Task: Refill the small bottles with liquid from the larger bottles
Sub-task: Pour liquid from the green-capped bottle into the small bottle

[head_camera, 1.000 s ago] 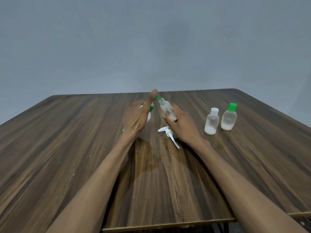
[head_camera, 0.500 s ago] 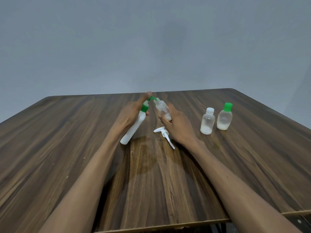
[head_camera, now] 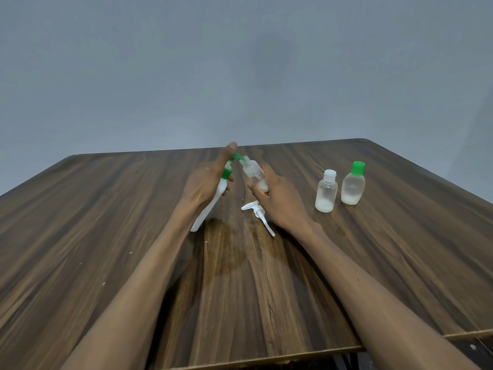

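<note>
My left hand (head_camera: 205,182) grips a tall white bottle (head_camera: 206,210) with a green pump head, tilted, its base resting on the table. The thumb lies on top of the green pump, whose nozzle meets the open mouth of a small clear bottle (head_camera: 254,173). My right hand (head_camera: 280,201) holds that small bottle tilted to the left; a little white liquid sits at its bottom. A white pump cap (head_camera: 257,210) lies on the table just below the hands.
Two small bottles stand to the right on the wooden table (head_camera: 400,249): one with a white cap (head_camera: 326,190), one with a green cap (head_camera: 352,184), each holding some white liquid. A damp patch (head_camera: 226,252) marks the wood near the white bottle's base.
The white bottle's body has come into view from behind my left hand, now leaning with its base on the table. The small bottle stays at the nozzle.
</note>
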